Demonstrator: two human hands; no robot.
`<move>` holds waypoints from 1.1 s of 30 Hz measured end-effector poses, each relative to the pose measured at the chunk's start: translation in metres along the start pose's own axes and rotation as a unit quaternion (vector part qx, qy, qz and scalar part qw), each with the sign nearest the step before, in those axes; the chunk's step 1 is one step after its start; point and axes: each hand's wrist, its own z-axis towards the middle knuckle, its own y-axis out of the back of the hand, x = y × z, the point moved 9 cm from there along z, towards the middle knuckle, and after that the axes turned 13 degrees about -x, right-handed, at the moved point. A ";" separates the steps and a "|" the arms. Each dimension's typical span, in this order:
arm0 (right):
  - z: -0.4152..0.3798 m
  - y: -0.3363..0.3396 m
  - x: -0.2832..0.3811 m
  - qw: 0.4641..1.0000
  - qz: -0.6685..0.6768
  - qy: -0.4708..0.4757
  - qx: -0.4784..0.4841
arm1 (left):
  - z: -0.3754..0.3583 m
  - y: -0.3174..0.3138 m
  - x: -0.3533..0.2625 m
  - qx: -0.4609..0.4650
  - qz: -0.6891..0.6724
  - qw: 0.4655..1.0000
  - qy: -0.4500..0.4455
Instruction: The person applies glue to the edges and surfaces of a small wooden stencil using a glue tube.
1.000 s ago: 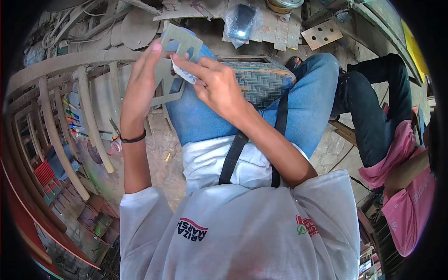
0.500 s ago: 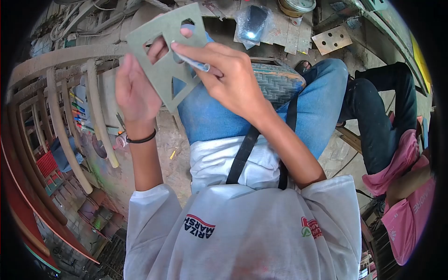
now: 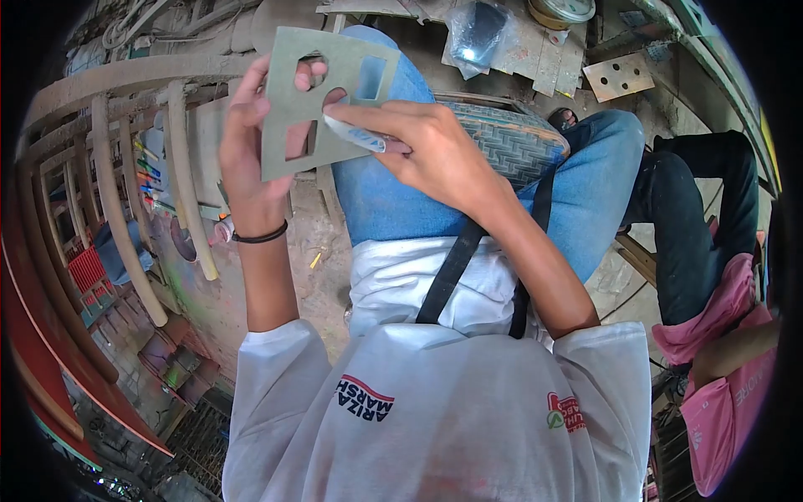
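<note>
My left hand (image 3: 248,142), a black band at its wrist, holds a flat grey-green board (image 3: 345,65) from behind and along its left edge. Several shaped holes are cut through the board, and fingertips of my left hand show through the upper one. Between the thumb and fingers of my right hand (image 3: 443,155) is a folded piece of paper (image 3: 358,135) with blue print on its pale back, perhaps sandpaper. Its tip meets the board at the rounded middle hole. The board is held tilted above my left thigh.
A wooden slatted frame (image 3: 100,167) stands at left. Ahead are a phone-like object in clear plastic (image 3: 478,38), a lidded tub (image 3: 560,12) and another board with holes (image 3: 619,77). Another person in a pink shirt (image 3: 728,376) sits close on the right.
The board has turned in my left hand, so different holes face my right hand. My right hand has moved slightly right and down with the folded paper.
</note>
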 end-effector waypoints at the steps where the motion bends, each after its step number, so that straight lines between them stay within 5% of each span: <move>1: 0.000 0.001 -0.003 1.000 -0.001 -0.003 0.001 | -0.001 -0.001 0.001 -0.011 0.035 0.999 0.010; 5: -0.003 0.005 -0.003 0.998 -0.037 0.029 0.030 | -0.001 -0.007 -0.001 -0.008 0.116 0.993 0.007; 7: -0.003 0.006 -0.003 0.998 -0.043 0.032 0.045 | 0.001 0.005 -0.007 -0.109 0.333 0.936 -0.031; 8: -0.001 0.009 -0.003 0.999 -0.023 0.025 0.040 | 0.002 0.003 -0.008 -0.110 0.332 0.936 -0.031; 10: -0.001 0.010 -0.005 0.999 -0.004 0.017 0.037 | 0.002 -0.008 -0.029 -0.119 0.310 0.933 -0.136; 12: 0.002 0.011 -0.008 0.999 -0.010 0.016 0.032 | 0.001 -0.006 -0.025 -0.137 0.304 0.936 -0.115; 14: 0.001 0.006 -0.013 0.999 -0.025 0.020 0.020 | 0.000 -0.010 -0.030 -0.149 0.415 0.869 -0.224; 19: -0.003 0.005 -0.018 0.999 -0.031 -0.011 0.011 | -0.003 -0.007 -0.009 -0.179 0.364 0.900 -0.158; 21: -0.005 0.000 -0.025 0.988 -0.080 -0.085 0.101 | -0.001 -0.004 -0.001 -0.199 0.305 0.926 -0.100; 23: -0.005 -0.002 -0.029 0.993 -0.053 -0.078 0.074 | 0.006 -0.019 0.010 -0.106 0.200 0.972 -0.057; 27: 0.000 0.005 -0.021 0.996 0.048 -0.069 -0.013 | 0.011 -0.015 0.009 -0.032 0.280 0.959 -0.045; 29: 0.000 0.002 -0.022 0.997 0.039 -0.059 -0.009 | 0.007 -0.009 0.006 -0.074 0.198 0.977 -0.016; 33: 0.001 -0.007 -0.024 0.999 0.004 -0.023 0.049 | 0.015 0.006 0.017 -0.100 0.277 0.956 -0.003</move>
